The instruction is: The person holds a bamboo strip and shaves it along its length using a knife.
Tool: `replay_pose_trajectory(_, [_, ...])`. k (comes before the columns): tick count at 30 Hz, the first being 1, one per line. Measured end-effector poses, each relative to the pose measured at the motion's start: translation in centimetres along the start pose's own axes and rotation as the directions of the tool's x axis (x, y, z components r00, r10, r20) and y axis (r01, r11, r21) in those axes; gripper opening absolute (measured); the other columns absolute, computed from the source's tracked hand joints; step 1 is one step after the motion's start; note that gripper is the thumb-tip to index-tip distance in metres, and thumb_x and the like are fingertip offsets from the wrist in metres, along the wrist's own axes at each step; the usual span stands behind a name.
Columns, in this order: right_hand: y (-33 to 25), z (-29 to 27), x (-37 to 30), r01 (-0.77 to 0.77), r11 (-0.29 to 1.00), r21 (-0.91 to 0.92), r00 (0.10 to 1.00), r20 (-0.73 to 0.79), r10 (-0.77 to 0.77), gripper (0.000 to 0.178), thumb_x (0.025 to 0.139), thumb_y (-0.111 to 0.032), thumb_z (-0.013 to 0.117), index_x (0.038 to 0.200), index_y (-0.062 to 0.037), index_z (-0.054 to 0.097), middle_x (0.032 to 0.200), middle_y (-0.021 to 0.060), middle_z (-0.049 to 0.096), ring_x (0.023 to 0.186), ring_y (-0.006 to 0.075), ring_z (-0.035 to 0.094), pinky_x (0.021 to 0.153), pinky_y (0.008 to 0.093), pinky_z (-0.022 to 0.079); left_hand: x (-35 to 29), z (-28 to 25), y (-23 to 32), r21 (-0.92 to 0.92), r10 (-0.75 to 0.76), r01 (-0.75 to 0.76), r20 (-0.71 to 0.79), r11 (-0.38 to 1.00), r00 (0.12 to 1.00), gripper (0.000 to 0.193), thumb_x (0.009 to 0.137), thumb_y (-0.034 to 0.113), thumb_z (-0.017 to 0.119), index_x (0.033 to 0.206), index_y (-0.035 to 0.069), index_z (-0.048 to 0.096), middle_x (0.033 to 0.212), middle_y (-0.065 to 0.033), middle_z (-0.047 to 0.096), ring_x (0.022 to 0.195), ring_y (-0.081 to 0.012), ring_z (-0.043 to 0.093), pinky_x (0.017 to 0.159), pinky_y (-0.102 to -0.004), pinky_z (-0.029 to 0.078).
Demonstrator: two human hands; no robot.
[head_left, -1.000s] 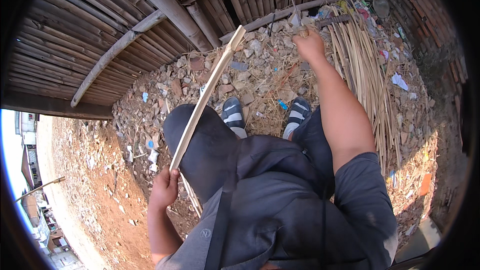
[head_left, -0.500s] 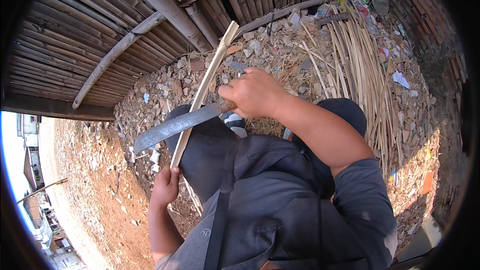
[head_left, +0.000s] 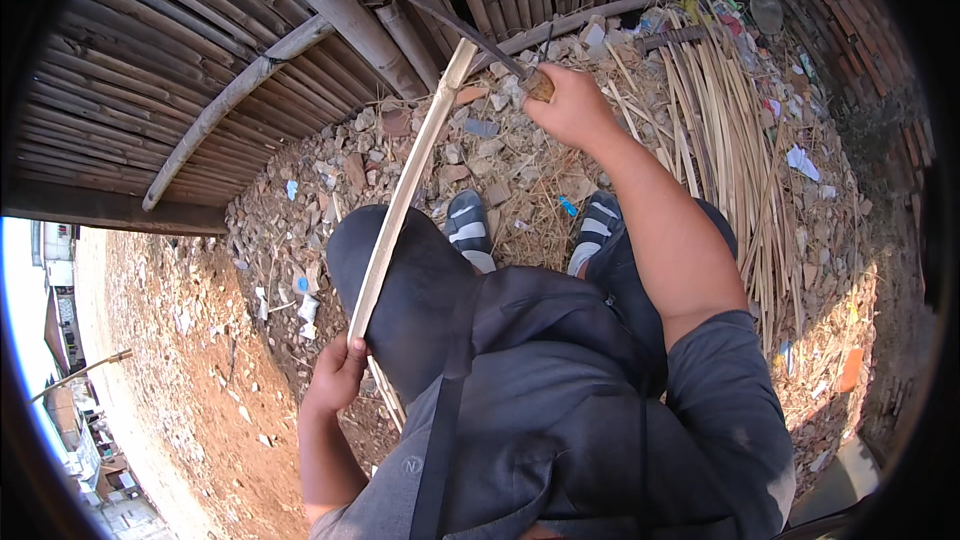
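My left hand is closed round the lower end of a split bamboo strip, which slants up and away across my left knee. In my right hand, raised at the far side, is a machete, gripped by its wooden handle. The dark blade points up and to the left, edge-on to the view. Its middle passes close to the strip's far end; whether the two touch I cannot tell.
A pile of split bamboo strips lies to the right on rubble-strewn ground. A bamboo wall stands at the far left, and a brick wall at the right. My sandalled feet are between.
My right hand has moved away and to the right, lifting the machete off the strip's middle and turning its blade upward. The left hand keeps its hold with the strip almost still.
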State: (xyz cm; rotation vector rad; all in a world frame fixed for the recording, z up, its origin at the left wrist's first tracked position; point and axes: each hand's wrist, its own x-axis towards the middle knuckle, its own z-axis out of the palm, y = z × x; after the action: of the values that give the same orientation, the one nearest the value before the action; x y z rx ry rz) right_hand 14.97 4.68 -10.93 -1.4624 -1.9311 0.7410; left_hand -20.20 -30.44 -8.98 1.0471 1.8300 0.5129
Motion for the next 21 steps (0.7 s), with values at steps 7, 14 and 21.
replay_pose_trajectory(7, [-5.9, 0.9, -4.3, 0.522, 0.843, -0.134, 0.832, 0.297, -0.468, 0.036, 0.074, -0.027, 0.077, 0.102, -0.0074, 0.066, 0.081, 0.0122, 0.071, 0.079, 0.0375, 0.07, 0.074, 0.0466, 0.054, 0.5, -0.1, 0.2, -0.122, -0.094, 0.1, 0.06, 0.987, 0.994, 0.038, 0.108, 0.044, 0.051, 0.093, 0.008, 0.055, 0.066, 0.0057, 0.049, 0.054, -0.0056, 0.043, 0.049, -0.0244, 0.037])
replay_pose_trajectory(14, [-8.1, 2.5, -6.7, 0.728, 0.682, -0.07, 0.647, 0.398, -0.65, 0.027, 0.073, -0.027, 0.076, 0.091, -0.012, 0.062, 0.077, 0.0096, 0.069, 0.077, 0.0343, 0.07, 0.074, 0.0466, 0.054, 0.4, -0.2, -0.1, -0.053, -0.064, 0.067, 0.05, 0.996, 0.997, 0.039, 0.108, 0.044, 0.05, 0.095, 0.007, 0.057, 0.068, 0.0046, 0.05, 0.057, -0.0061, 0.044, 0.052, -0.0247, 0.037])
replay_pose_trajectory(21, [-0.5, 2.0, -0.5, 0.145, 0.937, -0.318, 0.972, 0.223, -0.075, 0.037, 0.077, -0.026, 0.071, 0.11, -0.0098, 0.071, 0.097, 0.0188, 0.074, 0.093, 0.0406, 0.07, 0.084, 0.0518, 0.055, 0.5, -0.4, 2.3, 0.19, 0.008, 0.0, -0.041, 0.982, 0.999, 0.04, 0.109, 0.037, 0.051, 0.09, 0.003, 0.057, 0.068, 0.0002, 0.054, 0.064, -0.013, 0.047, 0.059, -0.0327, 0.042])
